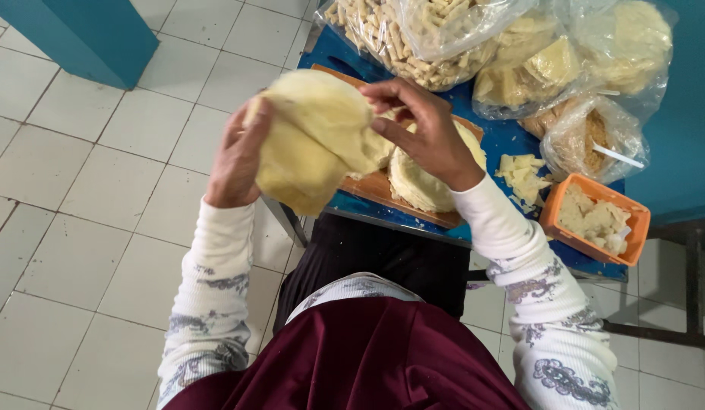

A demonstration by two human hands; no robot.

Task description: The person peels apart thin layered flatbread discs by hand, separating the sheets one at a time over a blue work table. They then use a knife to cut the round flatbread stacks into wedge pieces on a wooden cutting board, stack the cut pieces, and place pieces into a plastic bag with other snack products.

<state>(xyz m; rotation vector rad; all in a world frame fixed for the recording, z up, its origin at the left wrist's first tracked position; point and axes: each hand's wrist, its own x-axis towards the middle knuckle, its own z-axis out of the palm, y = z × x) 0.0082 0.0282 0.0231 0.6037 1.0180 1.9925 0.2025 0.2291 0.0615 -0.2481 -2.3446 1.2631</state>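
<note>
The left hand's (238, 156) fingers are hidden behind the pale yellow dough sheet (314, 140), which covers part of the wooden board (379, 190), the right hand (424, 133) hides part of the stacked dough rounds (421, 186), and the clear plastic bags (519, 53) are cut off at the top edge

dough sheet (314, 140) held left of board (367, 186); dough stack (417, 182) on board; basket (595, 220) right; bags (512, 53) behind

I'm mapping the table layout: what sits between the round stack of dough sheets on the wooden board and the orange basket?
In the head view, a small heap of pale cut pieces lies on the blue table between the round stack and the orange basket.
</note>
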